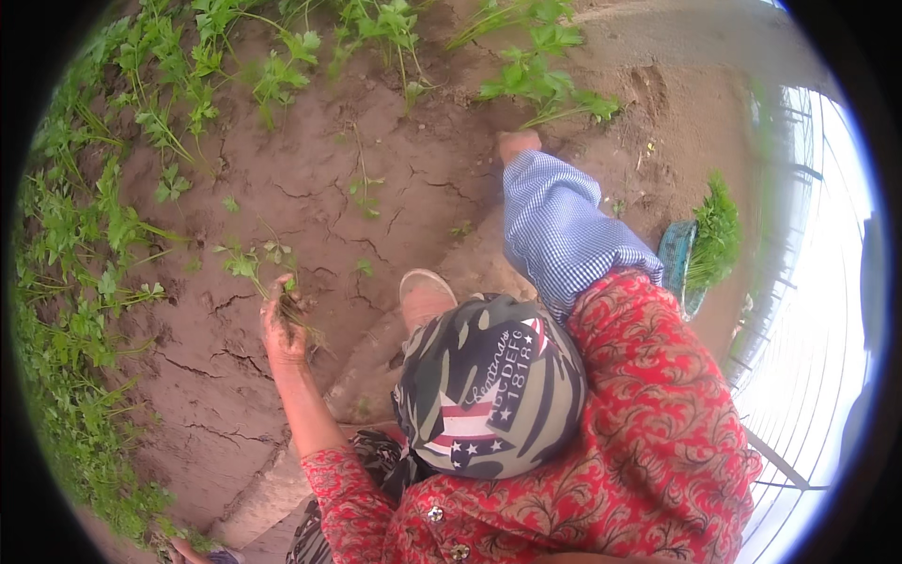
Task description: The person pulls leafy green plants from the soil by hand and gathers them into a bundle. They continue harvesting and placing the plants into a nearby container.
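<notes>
My left hand (285, 321), smeared with soil, is raised over the ground and closed around a few thin leafy seedlings (243, 264) that look like celery. Their stems and roots hang between the fingers. Farther forward, my right hand (518, 144) is down at the soil, curled against the stem base of a leafy green plant (539, 88). The fingers of that hand are hidden, so whether they grip the stems does not show. A blue gingham sleeve cover (557, 211) wraps the right forearm. Brown, cracked, damp soil (296, 176) lies between both hands.
Dense leafy plants (77, 282) line the left side. A teal basket (676, 257) holds bunched seedlings (715, 233) at right, before a translucent greenhouse wall (817, 338). Rounded camouflage-printed cloth (493, 395) and a shoe (426, 296) are close in. Another person's hand (184, 551) shows at bottom left.
</notes>
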A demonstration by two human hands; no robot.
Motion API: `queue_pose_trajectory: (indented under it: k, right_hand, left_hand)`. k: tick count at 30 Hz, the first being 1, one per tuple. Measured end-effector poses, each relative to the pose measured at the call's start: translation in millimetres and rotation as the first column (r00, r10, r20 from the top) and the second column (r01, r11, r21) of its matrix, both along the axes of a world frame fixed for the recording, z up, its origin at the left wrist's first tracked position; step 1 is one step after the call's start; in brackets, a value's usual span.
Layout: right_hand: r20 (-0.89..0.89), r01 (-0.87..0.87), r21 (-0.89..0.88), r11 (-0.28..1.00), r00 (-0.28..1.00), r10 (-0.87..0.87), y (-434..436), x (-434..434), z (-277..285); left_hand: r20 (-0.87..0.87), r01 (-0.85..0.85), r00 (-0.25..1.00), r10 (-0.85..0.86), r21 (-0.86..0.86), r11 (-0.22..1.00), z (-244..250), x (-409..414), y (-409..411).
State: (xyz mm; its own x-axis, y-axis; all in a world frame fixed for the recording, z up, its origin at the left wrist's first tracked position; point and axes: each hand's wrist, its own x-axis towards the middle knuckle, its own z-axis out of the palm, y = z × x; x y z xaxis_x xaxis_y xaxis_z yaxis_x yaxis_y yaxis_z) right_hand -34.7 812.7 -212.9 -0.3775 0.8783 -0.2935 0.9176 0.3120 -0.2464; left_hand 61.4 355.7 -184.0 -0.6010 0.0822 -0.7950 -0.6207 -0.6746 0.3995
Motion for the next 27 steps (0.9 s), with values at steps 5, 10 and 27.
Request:
queue_pose_trajectory:
  k: [5, 10, 27]
  right_hand:
    - [-0.004, -0.273, -0.064, 0.96, 0.962, 0.273, 6.8, 2.6, 1.3]
    - [0.129, -0.021, -0.135, 0.991, 0.991, 0.039, -17.7, -8.0, 15.4]
    - [0.259, -0.581, -0.404, 0.706, 0.668, 0.698, 17.1, 9.1, 10.7]
  left_hand:
    - [-0.053, 0.058, 0.997, -0.058, -0.012, 0.998, 14.4, -13.8, 2.5]
    - [-0.112, 0.104, 0.987, -0.112, -0.071, 0.992, 14.0, -17.4, -2.0]
    - [-0.236, 0.406, 0.868, -0.438, -0.171, 0.898, 94.6, -64.6, -36.2]
